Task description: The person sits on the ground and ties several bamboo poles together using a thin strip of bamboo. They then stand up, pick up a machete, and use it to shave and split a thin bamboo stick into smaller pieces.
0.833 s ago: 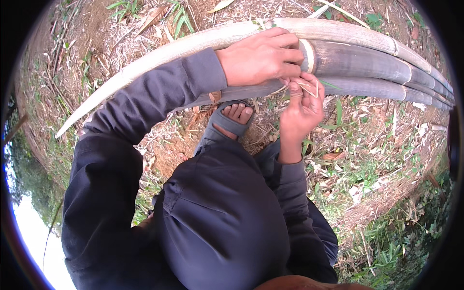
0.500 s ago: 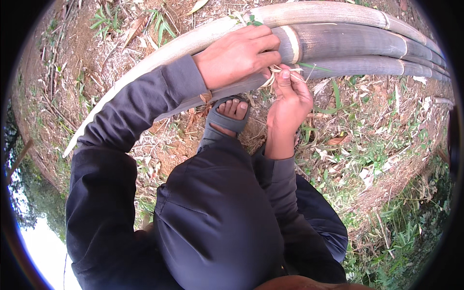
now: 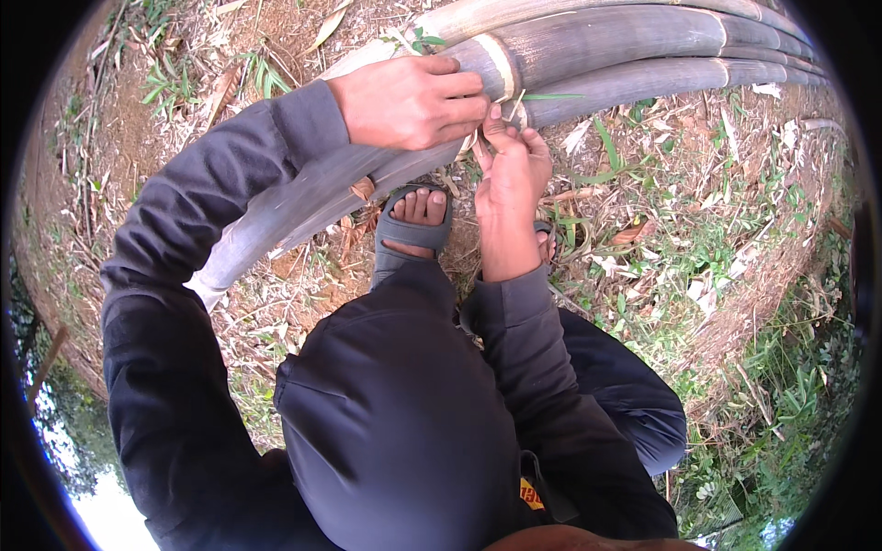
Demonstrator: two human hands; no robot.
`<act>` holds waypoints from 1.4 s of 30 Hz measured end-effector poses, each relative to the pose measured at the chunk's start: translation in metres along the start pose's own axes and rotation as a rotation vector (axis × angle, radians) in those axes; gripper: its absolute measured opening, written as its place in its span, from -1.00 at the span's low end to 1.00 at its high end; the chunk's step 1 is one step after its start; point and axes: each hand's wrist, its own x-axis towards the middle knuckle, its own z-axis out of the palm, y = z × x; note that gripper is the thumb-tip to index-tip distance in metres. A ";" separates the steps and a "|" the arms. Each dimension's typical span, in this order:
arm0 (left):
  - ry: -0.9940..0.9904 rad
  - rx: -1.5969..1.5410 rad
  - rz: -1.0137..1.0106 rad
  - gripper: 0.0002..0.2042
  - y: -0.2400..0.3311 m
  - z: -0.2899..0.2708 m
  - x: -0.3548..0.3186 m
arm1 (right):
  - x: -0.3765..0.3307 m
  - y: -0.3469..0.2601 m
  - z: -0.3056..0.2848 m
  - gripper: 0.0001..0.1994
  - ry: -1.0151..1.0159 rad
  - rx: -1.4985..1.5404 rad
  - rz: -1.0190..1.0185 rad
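Littered ground (image 3: 698, 230) lies open rightward; left hand (image 3: 413, 101) grasps bamboo poles (image 3: 597, 46), right hand (image 3: 514, 165) pinches a dry strip (image 3: 478, 140) at their lower edge.

left hand (image 3: 409, 101) on bamboo poles (image 3: 606, 55) | right hand (image 3: 512, 165) below (touching) | sandalled foot (image 3: 413, 220) beneath

Bare ground (image 3: 707, 275) with dry leaves and grass carries long grey bamboo culms (image 3: 625, 55) across the frame's top.
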 end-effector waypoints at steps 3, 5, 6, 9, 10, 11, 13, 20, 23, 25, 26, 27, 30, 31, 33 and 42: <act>-0.022 -0.002 0.019 -0.79 -0.002 0.001 0.004 | -0.003 0.016 -0.005 -0.77 0.180 -0.317 -0.524; -0.040 -0.026 0.020 -0.78 -0.001 -0.001 0.003 | -0.009 0.021 -0.012 -0.75 0.152 -0.616 -0.885; -0.033 -0.032 0.025 -0.78 -0.003 -0.003 0.005 | -0.012 0.019 -0.018 -0.73 0.099 -0.769 -1.054; -0.084 -0.059 0.027 -0.67 -0.002 -0.002 0.005 | -0.015 0.020 -0.032 -0.55 -0.095 -1.011 -1.369; -0.117 -0.065 0.025 -0.61 -0.002 -0.002 0.004 | -0.015 0.025 -0.033 -0.53 -0.126 -1.013 -1.373; -0.104 -0.074 0.009 -0.60 -0.001 0.000 0.004 | -0.013 0.030 -0.034 -0.51 -0.158 -1.015 -1.377; -0.081 -0.092 -0.028 -0.58 -0.001 0.001 0.003 | -0.009 0.035 -0.035 -0.48 -0.147 -0.977 -1.320; -0.112 -0.086 0.007 -0.63 -0.007 -0.003 0.009 | -0.009 0.024 -0.033 -0.54 -0.079 -1.077 -1.355; -0.126 -0.099 0.013 -0.64 -0.007 -0.002 0.007 | -0.009 0.014 -0.027 -0.59 -0.095 -1.111 -1.413; -0.113 -0.086 0.004 -0.65 -0.007 -0.002 0.008 | -0.005 0.010 -0.027 -0.62 -0.142 -1.102 -1.425; -0.106 -0.080 -0.002 -0.65 -0.006 -0.002 0.009 | -0.002 0.008 -0.028 -0.63 -0.178 -1.096 -1.432; -0.126 -0.079 -0.004 -0.65 -0.005 -0.002 0.009 | -0.001 0.007 -0.029 -0.65 -0.215 -1.090 -1.438; -0.168 -0.057 -0.019 -0.65 -0.004 -0.004 0.008 | -0.004 0.002 -0.029 -0.69 -0.275 -1.017 -1.334; -0.169 -0.043 -0.030 -0.65 -0.002 -0.003 0.007 | -0.007 0.002 -0.028 -0.70 -0.278 -1.007 -1.231; -0.176 -0.053 -0.060 -0.65 0.001 -0.004 0.004 | -0.013 0.003 -0.026 -0.72 -0.286 -0.984 -1.025; -0.163 -0.396 -0.298 -0.82 0.010 -0.016 -0.006 | -0.009 -0.008 -0.030 -0.77 -0.749 -0.743 -0.223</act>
